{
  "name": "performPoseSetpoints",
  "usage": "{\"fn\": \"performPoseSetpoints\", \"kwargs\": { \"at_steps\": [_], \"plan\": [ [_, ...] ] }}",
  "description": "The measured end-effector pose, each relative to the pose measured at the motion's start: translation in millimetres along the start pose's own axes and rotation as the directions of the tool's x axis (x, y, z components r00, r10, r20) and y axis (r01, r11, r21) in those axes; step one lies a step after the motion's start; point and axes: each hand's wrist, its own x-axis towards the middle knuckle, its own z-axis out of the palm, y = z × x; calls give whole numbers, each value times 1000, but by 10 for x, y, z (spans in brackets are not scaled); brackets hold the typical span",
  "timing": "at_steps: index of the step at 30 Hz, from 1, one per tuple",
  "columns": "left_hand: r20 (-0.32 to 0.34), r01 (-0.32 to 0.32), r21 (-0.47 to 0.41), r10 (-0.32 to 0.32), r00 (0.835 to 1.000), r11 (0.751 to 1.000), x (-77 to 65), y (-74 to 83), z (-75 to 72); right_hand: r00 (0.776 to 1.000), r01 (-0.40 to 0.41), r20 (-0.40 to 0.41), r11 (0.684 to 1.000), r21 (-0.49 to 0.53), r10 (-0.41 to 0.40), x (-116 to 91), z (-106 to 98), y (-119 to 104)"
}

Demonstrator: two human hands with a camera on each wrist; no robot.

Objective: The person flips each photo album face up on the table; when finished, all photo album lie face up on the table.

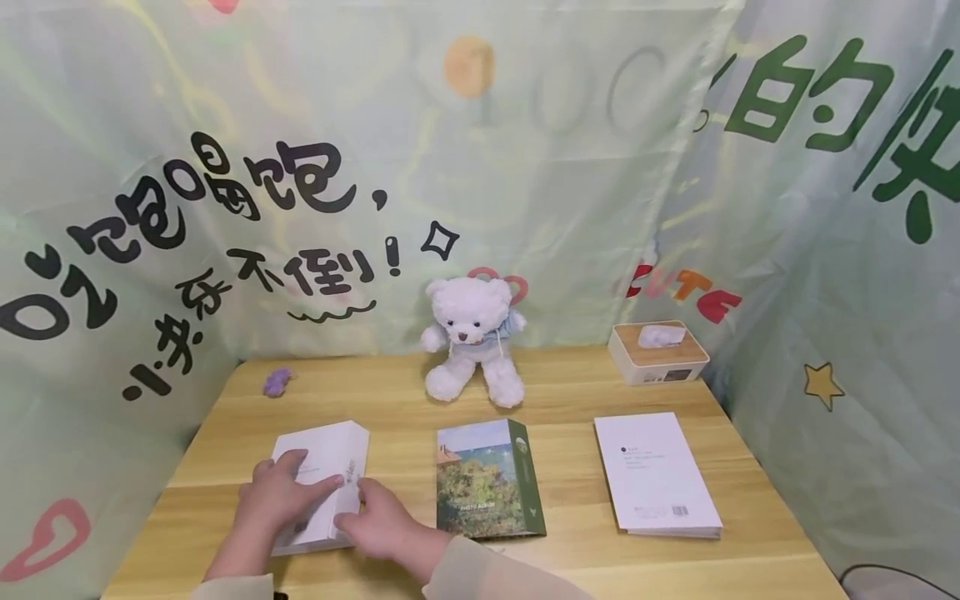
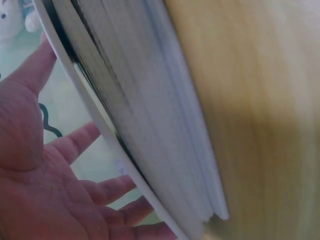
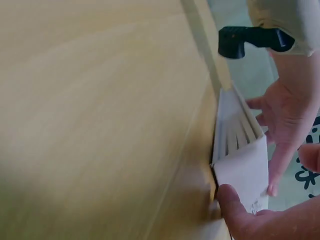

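A thick white album [image 1: 337,442] lies at the left of the table, its spine facing right and its page edges [image 2: 135,100] showing in the left wrist view. My left hand [image 1: 281,496] rests over its white cover with fingers spread and the thumb reaching toward the spine. In the left wrist view, the fingers of that hand [image 2: 65,165] lie along the cover's outer side. My right hand [image 1: 386,521] touches the spine from the right, one fingertip [image 3: 229,195] low on it near the table.
A photo album [image 1: 476,483] with a landscape cover lies in the middle, and another white album [image 1: 652,467] on the right. Behind them are a white teddy bear [image 1: 468,342], a tissue box [image 1: 660,354] and a small purple item [image 1: 277,382]. Printed cloth hangs around the table [image 1: 570,517].
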Motion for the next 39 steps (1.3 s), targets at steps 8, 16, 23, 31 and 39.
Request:
{"fn": "performPoseSetpoints", "kwargs": {
  "at_steps": [8, 16, 23, 31, 39],
  "plan": [
    [28, -7, 29, 6, 1000, 1000, -21, 133, -9, 1000, 1, 28, 997, 77, -3, -18, 64, -1],
    [50, -13, 15, 12, 999, 1000, -8, 150, -40, 999, 48, 17, 998, 42, -49, -54, 20, -10],
    [86, -51, -51, 55, 995, 997, 27, 162, -90, 997, 71, -33, 992, 107, -68, -57, 8, -40],
    [128, -58, -162, 80, 989, 985, 32, 219, -74, 981, 191, -82, 963, 190, -178, -96, -100, -8],
    [160, -41, -270, 87, 983, 962, -53, 182, -90, 997, 74, -44, 950, 303, -64, -146, -167, -72]
  ]
}}
